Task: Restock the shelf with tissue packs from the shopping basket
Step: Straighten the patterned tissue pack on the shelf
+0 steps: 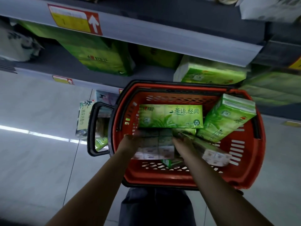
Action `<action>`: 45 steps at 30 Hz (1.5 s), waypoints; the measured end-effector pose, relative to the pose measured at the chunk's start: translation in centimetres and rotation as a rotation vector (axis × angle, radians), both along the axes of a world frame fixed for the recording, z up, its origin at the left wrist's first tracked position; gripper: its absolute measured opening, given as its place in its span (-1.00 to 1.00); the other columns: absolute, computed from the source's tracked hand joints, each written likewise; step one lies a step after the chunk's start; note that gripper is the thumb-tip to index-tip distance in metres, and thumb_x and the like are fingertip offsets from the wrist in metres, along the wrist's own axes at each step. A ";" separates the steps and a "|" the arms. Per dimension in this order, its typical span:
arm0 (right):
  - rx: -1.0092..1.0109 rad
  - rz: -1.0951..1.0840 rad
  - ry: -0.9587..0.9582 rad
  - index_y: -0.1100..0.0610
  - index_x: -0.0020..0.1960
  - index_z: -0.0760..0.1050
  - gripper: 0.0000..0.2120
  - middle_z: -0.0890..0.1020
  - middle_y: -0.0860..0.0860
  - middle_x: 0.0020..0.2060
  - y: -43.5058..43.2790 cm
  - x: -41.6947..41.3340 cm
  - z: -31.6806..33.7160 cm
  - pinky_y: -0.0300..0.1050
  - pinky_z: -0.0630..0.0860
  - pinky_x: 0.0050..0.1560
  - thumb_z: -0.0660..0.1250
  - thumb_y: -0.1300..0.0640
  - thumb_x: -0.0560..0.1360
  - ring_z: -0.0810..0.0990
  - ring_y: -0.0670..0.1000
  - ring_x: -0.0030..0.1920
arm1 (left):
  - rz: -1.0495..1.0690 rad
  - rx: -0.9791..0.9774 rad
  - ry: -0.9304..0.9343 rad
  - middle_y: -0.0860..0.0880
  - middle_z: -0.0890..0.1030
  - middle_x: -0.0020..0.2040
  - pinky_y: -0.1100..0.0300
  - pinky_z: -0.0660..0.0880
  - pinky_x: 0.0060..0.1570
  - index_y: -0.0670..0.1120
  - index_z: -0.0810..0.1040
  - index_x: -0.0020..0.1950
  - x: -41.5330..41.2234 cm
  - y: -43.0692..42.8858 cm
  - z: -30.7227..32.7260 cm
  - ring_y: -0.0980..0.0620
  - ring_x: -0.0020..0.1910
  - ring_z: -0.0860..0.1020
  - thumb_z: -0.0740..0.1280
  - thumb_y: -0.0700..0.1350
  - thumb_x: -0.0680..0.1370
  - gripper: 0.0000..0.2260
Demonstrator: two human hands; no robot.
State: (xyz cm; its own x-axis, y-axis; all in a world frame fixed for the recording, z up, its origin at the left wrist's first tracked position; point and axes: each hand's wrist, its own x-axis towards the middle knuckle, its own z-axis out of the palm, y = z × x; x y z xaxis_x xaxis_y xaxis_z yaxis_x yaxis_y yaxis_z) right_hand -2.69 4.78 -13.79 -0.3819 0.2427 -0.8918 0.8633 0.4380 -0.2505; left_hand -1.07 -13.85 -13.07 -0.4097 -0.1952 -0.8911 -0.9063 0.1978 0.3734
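A red shopping basket (244,173) stands on the floor below me with several green tissue packs inside. One flat pack (171,116) lies across the back, another (228,118) leans at the right. Both my hands reach into the basket. My left hand (132,141) and my right hand (182,144) grip the two ends of a blurred pack (156,144) with a pale underside. A second pale-ended pack (211,154) lies just right of my right hand. The grey shelf (68,66) behind the basket holds green tissue packs (101,57).
The basket's black handle (93,129) hangs out to the left. A stack of green packs (210,74) sits on the shelf's right part. An upper shelf edge (146,35) with a red and yellow price tag juts overhead. Grey floor tiles (40,160) spread to the left.
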 end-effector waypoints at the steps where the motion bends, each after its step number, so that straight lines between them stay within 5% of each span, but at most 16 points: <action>1: 0.004 0.015 0.002 0.22 0.31 0.43 -0.58 0.57 0.19 0.13 -0.2 0.0 -0.3 -0.11 0.44 -0.03 0.25 0.02 0.53 0.52 0.12 0.00 | -0.028 -0.019 -0.029 -0.26 0.58 0.15 -0.08 0.52 0.11 -0.27 0.49 0.25 -0.1 -0.1 -0.5 -0.27 0.10 0.56 0.32 0.04 0.35 -0.44; 3: -0.012 0.025 -0.048 0.23 0.28 0.45 -0.57 0.56 0.17 0.04 -0.5 0.0 -0.7 -0.11 0.44 -0.03 0.24 -0.03 0.54 0.51 0.10 -0.05 | -0.037 -0.017 -0.044 -0.22 0.58 0.14 -0.04 0.52 0.13 -0.23 0.46 0.28 -0.4 -0.1 -1.1 -0.23 0.09 0.57 0.32 0.03 0.46 -0.52; 8: -0.052 -0.084 -0.147 0.18 -0.05 0.51 -0.75 0.54 0.15 -0.03 -1.3 -0.3 -0.9 -0.01 0.53 0.03 0.25 -0.01 0.55 0.53 0.06 -0.18 | -0.008 -0.022 -0.069 -0.22 0.63 0.07 -0.11 0.52 0.15 -0.17 0.56 0.13 -0.2 -1.1 -5.0 -0.25 0.05 0.59 0.37 0.18 0.30 -0.45; 13: -0.017 -0.093 -0.114 0.26 0.37 0.36 -0.51 0.51 0.20 0.26 -0.5 0.1 0.5 -0.12 0.41 0.04 0.25 -0.02 0.56 0.54 0.15 0.16 | 0.030 0.009 -0.095 -0.24 0.61 -0.01 -0.12 0.52 0.11 -0.19 0.52 0.10 -0.8 -0.6 -2.1 -0.23 -0.01 0.60 0.39 0.02 0.40 -0.62; 17: -0.063 -0.128 -0.119 0.26 0.36 0.36 -0.51 0.51 0.19 0.24 -0.3 0.1 2.6 -0.09 0.45 0.01 0.27 -0.01 0.55 0.52 0.07 -0.05 | 0.021 -0.035 -0.056 -0.27 0.60 -0.01 -0.07 0.51 0.09 -0.24 0.52 0.14 -0.4 -0.5 -0.9 -0.26 -0.01 0.58 0.37 -0.06 0.51 -0.69; 20: -0.063 -0.116 -0.093 0.23 0.25 0.42 -0.61 0.54 0.13 0.14 -0.2 0.3 4.0 0.00 0.49 0.16 0.25 -0.02 0.55 0.54 0.01 0.00 | 0.053 -0.038 -0.070 -0.32 0.55 0.01 -0.09 0.47 0.08 -0.29 0.46 0.20 0.4 -0.5 -0.3 -0.30 0.02 0.54 0.32 -0.14 0.53 -0.69; 23: -0.082 -0.107 -0.024 0.20 0.28 0.43 -0.60 0.56 0.09 -0.05 0.1 0.2 5.6 -0.13 0.48 -0.16 0.24 -0.05 0.57 0.48 -0.05 -0.22 | 0.086 -0.033 -0.118 -0.27 0.53 -0.13 -0.06 0.47 -0.01 -0.31 0.50 0.11 0.4 -0.4 1.0 -0.22 -0.11 0.52 0.32 -0.21 0.50 -0.76; 25: -0.092 -0.111 0.035 0.17 0.31 0.42 -0.57 0.54 0.10 0.04 0.2 0.3 6.7 -0.18 0.43 -0.19 0.25 -0.07 0.55 0.52 0.02 -0.10 | 0.112 -0.014 -0.124 -0.24 0.54 -0.15 -0.01 0.47 -0.01 -0.30 0.49 0.09 0.3 -0.3 2.2 -0.21 -0.11 0.53 0.31 -0.22 0.52 -0.80; 27: -0.117 -0.140 0.088 0.14 0.19 0.46 -0.65 0.55 0.08 0.07 0.5 0.2 7.9 -0.13 0.46 -0.03 0.28 -0.07 0.54 0.55 0.08 0.04 | 0.157 0.011 -0.113 -0.26 0.56 -0.05 -0.10 0.49 0.13 -0.26 0.48 0.13 0.1 0.0 3.5 -0.24 -0.01 0.55 0.31 -0.17 0.54 -0.78; 31: -0.174 -0.196 0.216 0.00 -0.15 0.42 -0.86 0.58 0.03 -0.15 0.9 -0.3 10.9 -0.25 0.39 -0.28 0.32 -0.01 0.53 0.52 -0.08 -0.23 | 0.238 0.065 -0.066 -0.29 0.57 0.02 -0.20 0.47 0.19 -0.18 0.48 -0.01 -1.1 0.9 5.9 -0.26 0.05 0.57 0.28 -0.07 0.59 -0.83; 35: -0.221 -0.199 0.347 0.05 -0.04 0.47 -0.88 0.57 -0.03 -0.15 1.5 -0.9 13.3 -0.17 0.43 -0.18 0.34 0.01 0.52 0.53 -0.08 -0.17 | 0.289 0.111 -0.008 -0.20 0.53 -0.20 -0.05 0.46 -0.01 -0.17 0.47 -0.15 -2.1 1.5 8.6 -0.16 -0.19 0.53 0.23 -0.16 0.61 -0.84; 38: -0.253 -0.216 0.405 0.07 0.06 0.48 -0.82 0.58 -0.07 -0.12 2.0 -1.1 14.8 -0.12 0.42 -0.11 0.35 0.02 0.51 0.56 -0.05 -0.09 | 0.289 0.130 -0.011 -0.23 0.57 -0.15 -0.07 0.50 -0.02 -0.19 0.51 -0.08 -2.1 1.4 10.0 -0.18 -0.15 0.57 0.25 -0.19 0.59 -0.89; 40: -0.267 -0.228 0.449 0.07 0.07 0.50 -0.82 0.61 -0.05 -0.09 2.5 -0.9 15.8 -0.11 0.47 -0.09 0.36 0.03 0.51 0.58 -0.02 -0.06 | 0.321 0.160 -0.007 -0.19 0.56 -0.19 0.05 0.51 -0.21 -0.18 0.53 -0.09 -2.0 1.4 11.1 -0.14 -0.22 0.56 0.28 -0.17 0.58 -0.89; 45: -0.308 -0.285 0.509 -0.03 -0.02 0.53 -0.92 0.64 -0.01 0.01 3.4 0.5 17.7 0.04 0.53 0.11 0.37 0.03 0.49 0.61 0.02 0.04 | 0.404 0.286 -0.019 -0.26 0.61 0.06 -0.02 0.56 -0.12 -0.24 0.57 0.09 -1.4 1.1 14.0 -0.20 -0.02 0.59 0.38 -0.12 0.50 -0.76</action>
State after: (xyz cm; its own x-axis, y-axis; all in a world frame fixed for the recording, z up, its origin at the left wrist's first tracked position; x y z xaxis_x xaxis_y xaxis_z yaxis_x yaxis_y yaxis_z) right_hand -2.22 8.22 3.95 -0.7329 0.1598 -0.6613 0.6753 0.0528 -0.7356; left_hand -2.47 -12.79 0.95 -0.3350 -0.0812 -0.9387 -0.8966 -0.2788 0.3441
